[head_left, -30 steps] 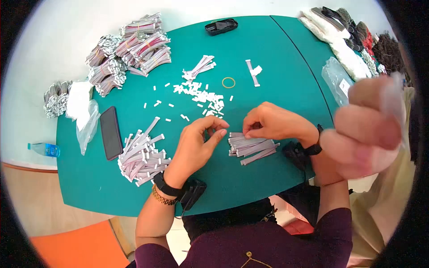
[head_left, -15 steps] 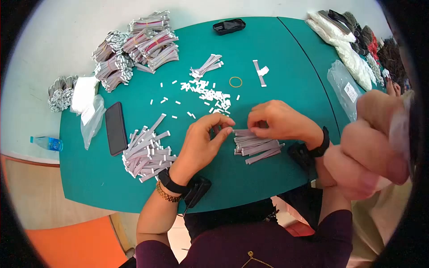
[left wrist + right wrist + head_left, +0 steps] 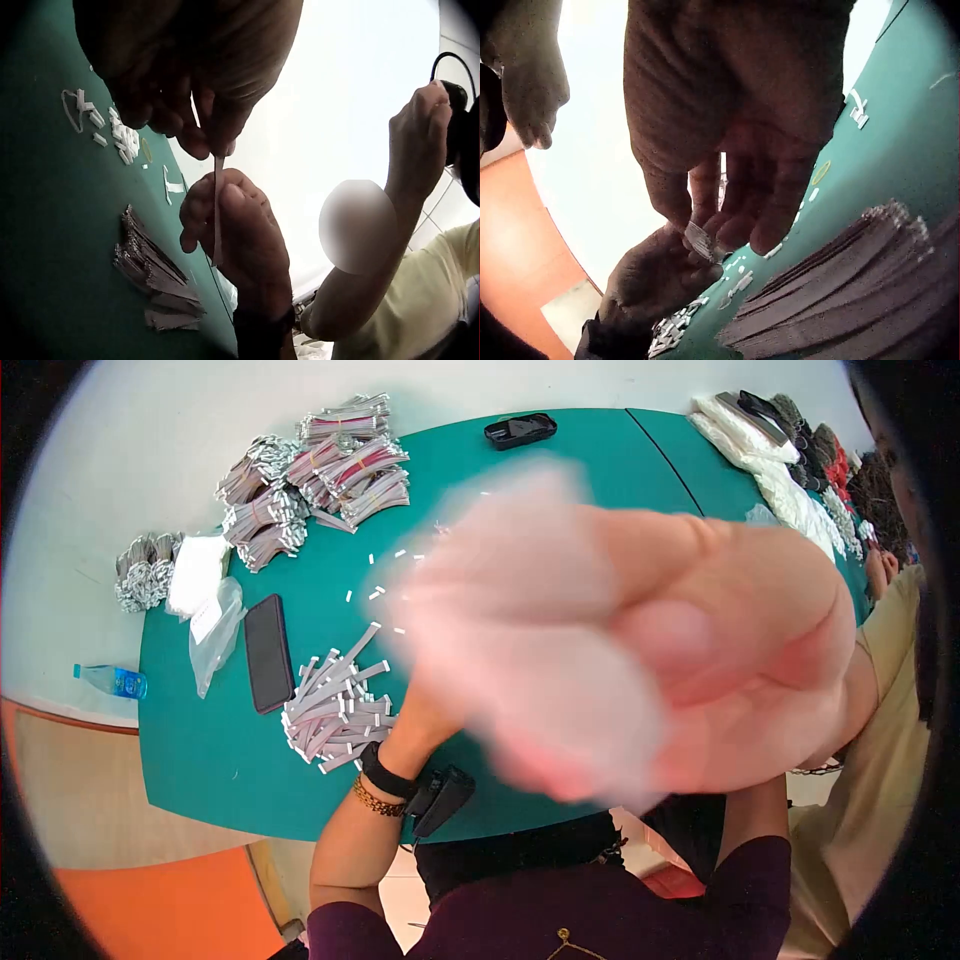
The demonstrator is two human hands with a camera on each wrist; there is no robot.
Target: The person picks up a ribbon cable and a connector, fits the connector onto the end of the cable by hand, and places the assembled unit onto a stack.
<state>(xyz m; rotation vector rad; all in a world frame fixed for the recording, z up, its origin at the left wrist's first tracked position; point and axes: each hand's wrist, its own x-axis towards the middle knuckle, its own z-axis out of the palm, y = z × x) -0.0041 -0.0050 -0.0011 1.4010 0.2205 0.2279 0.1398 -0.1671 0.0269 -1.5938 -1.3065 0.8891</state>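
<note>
My left hand [image 3: 432,705] is partly hidden in the head view by another person's blurred hand. In the left wrist view, the fingers of the left hand [image 3: 195,67] pinch the upper end of a thin grey ribbon cable [image 3: 217,214]. Just below, my right hand [image 3: 251,232] has its thumb and fingers about the same cable. From the right wrist, the right hand [image 3: 739,97] is seen with the cable's flat end [image 3: 701,240] between its fingertips, close to the left fingers. Beside them on the table lies a stack of ribbon cables [image 3: 154,274].
Another person's hand [image 3: 720,630] with something white covers the middle of the head view. A loose pile of ribbon cables [image 3: 340,710] lies left, near a phone [image 3: 268,652]. Banded cable bundles [image 3: 350,470] stand at the back left. Small white connectors [image 3: 126,139] are scattered about.
The other person's blurred hand has swung from the right to the middle of the head view, covering my right hand, the cable stack and most connectors. My left forearm has barely moved.
</note>
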